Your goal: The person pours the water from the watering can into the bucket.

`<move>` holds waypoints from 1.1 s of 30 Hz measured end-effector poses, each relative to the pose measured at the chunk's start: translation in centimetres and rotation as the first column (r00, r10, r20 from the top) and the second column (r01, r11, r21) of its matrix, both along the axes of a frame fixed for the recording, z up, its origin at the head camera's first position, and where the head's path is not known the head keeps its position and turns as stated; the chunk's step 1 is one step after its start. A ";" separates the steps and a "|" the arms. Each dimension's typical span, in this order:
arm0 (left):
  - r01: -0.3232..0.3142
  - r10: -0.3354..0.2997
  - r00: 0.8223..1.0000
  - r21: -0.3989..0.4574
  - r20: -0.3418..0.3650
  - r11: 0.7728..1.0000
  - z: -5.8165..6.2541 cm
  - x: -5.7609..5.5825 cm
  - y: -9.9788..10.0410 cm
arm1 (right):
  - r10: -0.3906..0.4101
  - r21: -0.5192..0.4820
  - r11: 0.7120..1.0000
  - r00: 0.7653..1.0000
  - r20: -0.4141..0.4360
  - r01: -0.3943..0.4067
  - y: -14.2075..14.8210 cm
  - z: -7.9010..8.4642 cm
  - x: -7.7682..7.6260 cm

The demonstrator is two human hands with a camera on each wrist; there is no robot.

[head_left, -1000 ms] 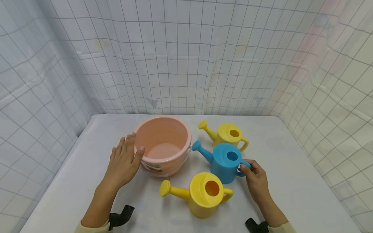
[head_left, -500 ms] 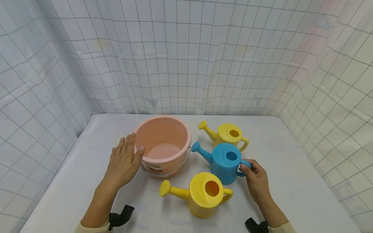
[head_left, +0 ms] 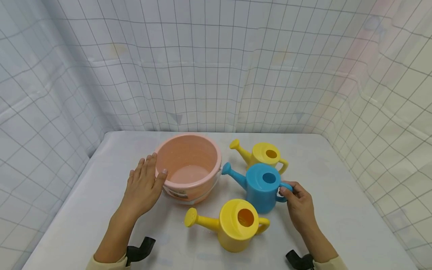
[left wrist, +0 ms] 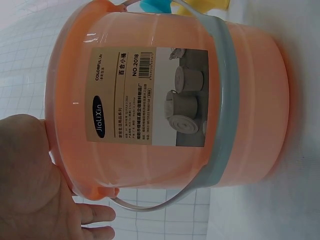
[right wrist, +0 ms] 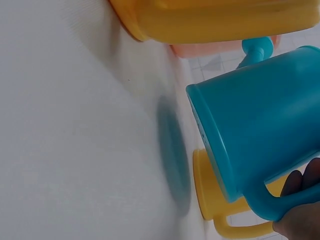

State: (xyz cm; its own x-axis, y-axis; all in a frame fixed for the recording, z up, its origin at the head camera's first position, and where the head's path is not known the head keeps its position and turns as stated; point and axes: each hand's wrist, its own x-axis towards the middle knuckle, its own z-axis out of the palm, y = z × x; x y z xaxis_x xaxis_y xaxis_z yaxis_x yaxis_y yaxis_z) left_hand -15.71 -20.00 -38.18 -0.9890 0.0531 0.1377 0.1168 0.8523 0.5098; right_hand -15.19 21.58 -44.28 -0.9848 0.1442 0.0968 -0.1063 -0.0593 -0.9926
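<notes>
A blue watering can (head_left: 261, 187) is gripped at its handle by my right hand (head_left: 300, 206). The right wrist view shows its base tilted and raised off the table, with a shadow (right wrist: 174, 155) apart from it. On the left rim of a pink bucket (head_left: 175, 185) rests my left hand (head_left: 143, 189), its fingers straight. One yellow watering can (head_left: 233, 234) stands in front of the blue one. Behind it stands another yellow watering can (head_left: 260, 154), partly covered by the blue can.
A white table (head_left: 337, 210) carries everything. White curtains with a dark grid (head_left: 216, 75) enclose it at the back and both sides. The bucket's pale carrying handle (left wrist: 222, 100) hangs down against its labelled wall. Black wrist mounts (head_left: 141, 250) sit on both forearms.
My right hand has shifted slightly to the right and away from me, and the blue watering can has risen and tilted a little with it. The left hand and bucket look still.
</notes>
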 end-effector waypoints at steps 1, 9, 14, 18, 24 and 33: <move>0.000 0.000 1.000 0.000 0.000 1.000 0.0 0.0 0.0 | 0.003 -0.005 1.000 1.000 0.001 -0.003 0.0 0.2 0.0; -0.001 0.001 1.000 -0.001 0.000 1.000 0.0 0.0 0.0 | 0.011 0.014 1.000 0.999 0.034 -0.012 0.2 1.8 0.3; -0.003 0.003 1.000 -0.007 -0.002 1.000 0.0 0.0 0.0 | 0.022 0.035 0.999 1.000 0.018 -0.022 0.4 2.8 0.6; -0.004 0.004 1.000 -0.008 0.001 1.000 0.1 0.0 0.1 | 0.031 0.036 0.999 0.999 -0.019 -0.030 0.6 3.6 0.7; -0.006 0.006 1.000 -0.014 0.001 1.000 0.1 0.0 0.1 | -0.019 0.043 0.999 1.000 -0.015 0.020 0.8 4.7 0.7; -0.006 0.006 1.000 -0.011 0.002 1.000 0.1 0.0 0.0 | -0.044 0.050 0.998 0.999 -0.021 0.045 0.9 6.3 0.8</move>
